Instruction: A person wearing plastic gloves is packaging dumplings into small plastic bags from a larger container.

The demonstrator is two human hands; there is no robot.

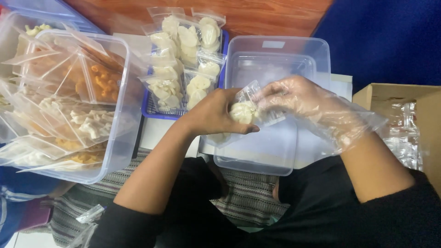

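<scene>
My left hand [213, 112], bare, grips a small clear plastic bag [250, 105] with pale round pieces inside it. My right hand [301, 98], in a thin clear plastic glove, pinches the top edge of the same bag. Both hands hold it above a clear plastic container lid [266, 151] that lies in front of an open clear container [275, 57].
A blue basket [151, 110] holds several filled bags of pale round pieces. A large clear tub [117, 138] on the left is full of bagged orange and white snacks. A cardboard box [390, 92] with clear bags stands at the right. A striped cloth lies below.
</scene>
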